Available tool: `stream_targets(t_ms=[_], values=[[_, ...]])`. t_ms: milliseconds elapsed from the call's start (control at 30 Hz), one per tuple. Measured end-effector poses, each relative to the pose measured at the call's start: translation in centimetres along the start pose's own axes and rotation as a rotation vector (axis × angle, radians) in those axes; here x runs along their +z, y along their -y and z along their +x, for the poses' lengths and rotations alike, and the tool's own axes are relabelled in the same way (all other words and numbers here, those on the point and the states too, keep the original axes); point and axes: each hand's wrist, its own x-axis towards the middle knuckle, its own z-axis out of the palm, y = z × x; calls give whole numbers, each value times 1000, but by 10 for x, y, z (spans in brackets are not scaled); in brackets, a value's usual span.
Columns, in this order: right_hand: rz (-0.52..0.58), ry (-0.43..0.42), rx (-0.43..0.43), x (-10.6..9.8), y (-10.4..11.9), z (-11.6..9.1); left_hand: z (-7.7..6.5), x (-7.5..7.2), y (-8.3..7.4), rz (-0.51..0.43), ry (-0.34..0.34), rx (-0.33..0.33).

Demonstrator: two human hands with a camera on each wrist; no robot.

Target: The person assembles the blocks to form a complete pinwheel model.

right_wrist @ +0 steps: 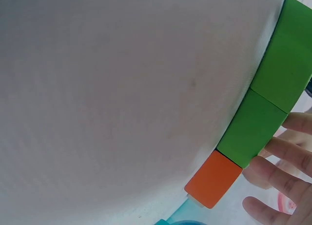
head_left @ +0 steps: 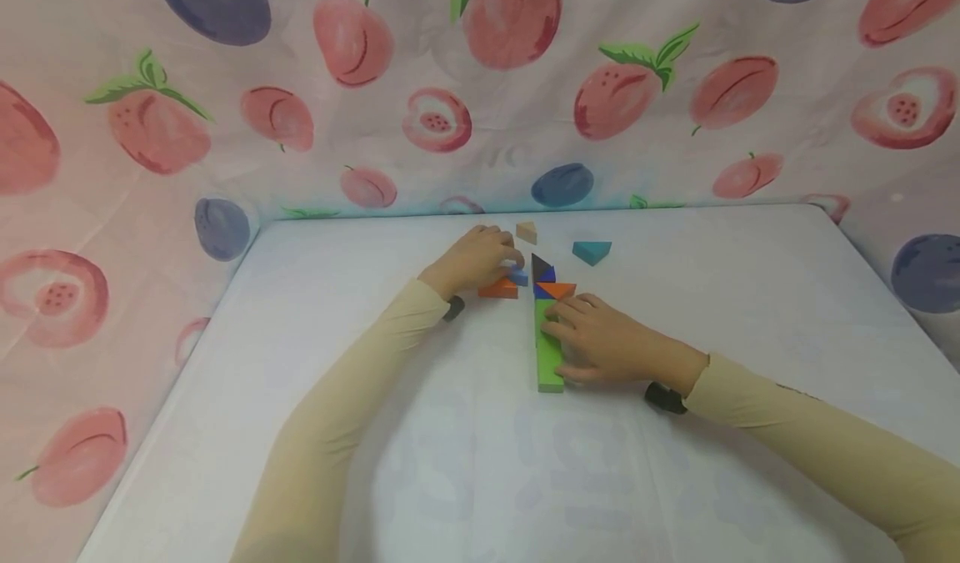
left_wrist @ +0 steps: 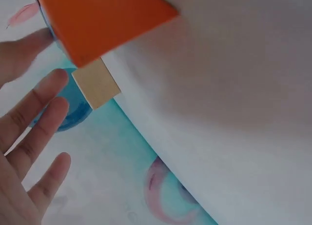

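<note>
Desk spreads white across the lower frame; its far edge runs level at upper middle, against fruit-print cloth, and its side edges slant down toward the lower corners. I see wide room for moving at left, at right and at lower middle. Near the centre, the green blocks lie in line, and at their far end the orange triangle, dark blue pieces and a dark triangular piece crowd together; this row blocks the way between the two hands. The right hand rests against the green blocks, its fingers spread apart. The left hand is at the light blue block and the orange block; whether it pinches something, I cannot tell. Toward the far edge, the wooden block and the teal block stand in the way.
</note>
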Motion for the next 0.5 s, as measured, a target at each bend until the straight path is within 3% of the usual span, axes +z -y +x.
stream_targets(t_ms=[267, 500], values=[[0, 10, 2, -1, 0, 0, -19, 3, 1, -44, -43, 82], [1, 23, 8, -1, 0, 0, -21, 13, 2, -28, -32, 65]])
